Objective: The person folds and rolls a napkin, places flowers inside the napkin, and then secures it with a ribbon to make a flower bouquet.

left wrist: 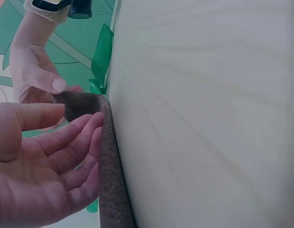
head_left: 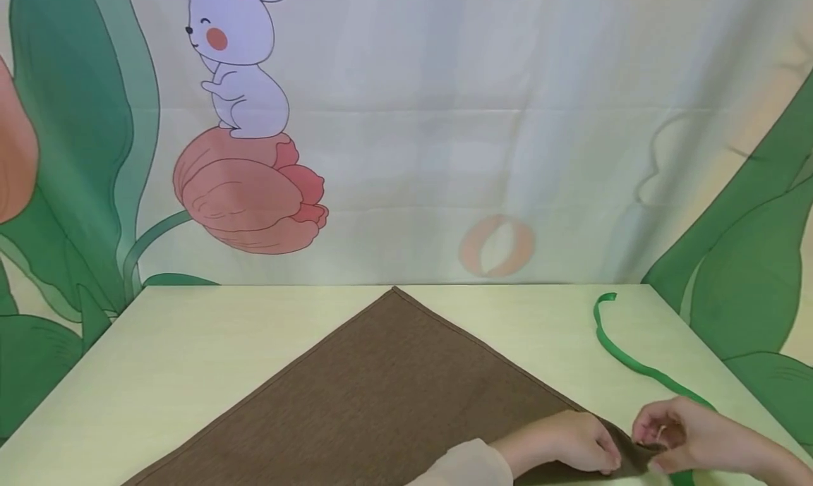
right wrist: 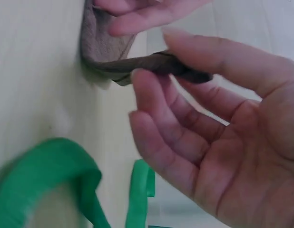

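Observation:
A brown cloth (head_left: 356,387) lies on the table, its far corner pointing at the back edge. In the head view my left hand (head_left: 571,440) is over the cloth's right part. Its fingers (left wrist: 78,142) touch the cloth's folded edge (left wrist: 111,175) in the left wrist view, with the thumb held apart from them. My right hand (head_left: 695,436) pinches the cloth's right corner between thumb and fingers, lifting it off the table. That narrow, rolled-looking corner (right wrist: 151,64) shows in the right wrist view, the left hand's fingers just beyond it.
A green ribbon (head_left: 635,362) curves along the table's right side and passes beneath the right hand. Loops of this ribbon (right wrist: 56,156) stand close below that hand. Behind the pale table (head_left: 209,331) hangs a printed curtain (head_left: 406,133) with a rabbit and flowers.

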### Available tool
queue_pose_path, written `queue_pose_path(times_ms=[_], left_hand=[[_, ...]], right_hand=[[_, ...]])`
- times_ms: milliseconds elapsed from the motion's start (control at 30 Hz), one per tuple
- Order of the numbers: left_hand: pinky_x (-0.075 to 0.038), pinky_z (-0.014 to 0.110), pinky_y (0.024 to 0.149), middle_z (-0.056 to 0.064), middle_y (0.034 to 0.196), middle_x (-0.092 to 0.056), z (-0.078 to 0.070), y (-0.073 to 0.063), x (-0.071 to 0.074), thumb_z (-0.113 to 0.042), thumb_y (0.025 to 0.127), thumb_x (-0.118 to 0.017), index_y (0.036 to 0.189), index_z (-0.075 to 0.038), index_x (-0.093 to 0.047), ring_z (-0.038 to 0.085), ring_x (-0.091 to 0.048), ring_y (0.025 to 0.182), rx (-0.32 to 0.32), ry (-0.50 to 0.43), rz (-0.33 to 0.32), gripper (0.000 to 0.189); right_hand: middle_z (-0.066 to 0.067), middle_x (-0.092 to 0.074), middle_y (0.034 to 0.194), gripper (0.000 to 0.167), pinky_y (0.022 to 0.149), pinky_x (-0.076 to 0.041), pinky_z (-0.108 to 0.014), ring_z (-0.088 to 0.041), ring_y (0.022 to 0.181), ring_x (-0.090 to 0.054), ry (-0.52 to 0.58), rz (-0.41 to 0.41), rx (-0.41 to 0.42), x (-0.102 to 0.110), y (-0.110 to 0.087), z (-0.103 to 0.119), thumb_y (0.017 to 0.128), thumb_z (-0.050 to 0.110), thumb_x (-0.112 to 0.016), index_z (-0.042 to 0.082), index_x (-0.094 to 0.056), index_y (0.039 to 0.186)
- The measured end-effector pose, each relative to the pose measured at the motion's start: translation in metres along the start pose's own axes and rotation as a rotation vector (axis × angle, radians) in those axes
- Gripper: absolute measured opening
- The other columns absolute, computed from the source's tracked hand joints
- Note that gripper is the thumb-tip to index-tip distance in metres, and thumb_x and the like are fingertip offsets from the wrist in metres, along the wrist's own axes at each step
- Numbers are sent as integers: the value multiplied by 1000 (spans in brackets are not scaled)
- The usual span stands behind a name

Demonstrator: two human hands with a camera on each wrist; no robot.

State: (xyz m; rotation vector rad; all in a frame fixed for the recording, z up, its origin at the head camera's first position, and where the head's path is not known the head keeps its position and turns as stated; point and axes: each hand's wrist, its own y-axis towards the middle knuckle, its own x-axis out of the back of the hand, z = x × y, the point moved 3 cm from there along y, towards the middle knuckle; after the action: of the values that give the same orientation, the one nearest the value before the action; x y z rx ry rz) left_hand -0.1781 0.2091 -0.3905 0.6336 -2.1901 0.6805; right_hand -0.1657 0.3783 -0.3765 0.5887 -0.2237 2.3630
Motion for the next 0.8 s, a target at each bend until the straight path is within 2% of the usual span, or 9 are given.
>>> queue_pose_path(times_ms=[67,233,300,400,600,800], left_hand=[[-40,14,74,-17,78,-64,0,-2,0,-28,91,-53,89,-19,-71,-8,-52,85,23,-88,4,20],[-41,15,65,-3,63,-66,2,-7,1,-32,94,-47,79,-10,-69,-1,-57,64,72,-353,-50,35],[-41,16,61,2,62,-66,4,-9,2,-33,94,-49,75,-7,-68,3,-57,56,81,-438,-80,38],[-41,17,59,7,63,-67,8,-11,4,-30,90,-56,73,-4,-69,6,-59,53,94,-519,-97,34],[-42,16,57,6,61,-66,11,-11,6,-17,82,-67,70,-4,-70,7,-58,50,109,-529,-114,17],[-40,15,54,-4,54,-64,10,-9,6,-16,79,-70,65,-10,-70,3,-54,47,126,-361,-160,15]], right_hand=[[-1,-62,84,20,55,-46,-24,-1,70,-53,-59,-46,2,-3,3,0,78,-10,-62,0,-59,94],[5,-61,80,16,56,-46,-24,-3,68,-55,-122,-144,-107,-13,12,1,79,-3,-64,3,-60,93],[4,-60,78,14,55,-46,-24,-3,67,-55,-124,-156,-135,-18,15,2,80,-1,-65,1,-59,93],[3,-59,77,13,55,-45,-23,-2,66,-54,-144,-169,-148,-22,19,4,80,0,-65,-1,-59,91],[7,-57,75,16,54,-44,-22,-4,64,-52,-175,-191,-167,-27,24,4,79,3,-67,-2,-57,92],[9,-52,73,17,52,-42,-23,-1,62,-50,-211,-208,-168,-23,18,-4,79,4,-67,-1,-57,92]])
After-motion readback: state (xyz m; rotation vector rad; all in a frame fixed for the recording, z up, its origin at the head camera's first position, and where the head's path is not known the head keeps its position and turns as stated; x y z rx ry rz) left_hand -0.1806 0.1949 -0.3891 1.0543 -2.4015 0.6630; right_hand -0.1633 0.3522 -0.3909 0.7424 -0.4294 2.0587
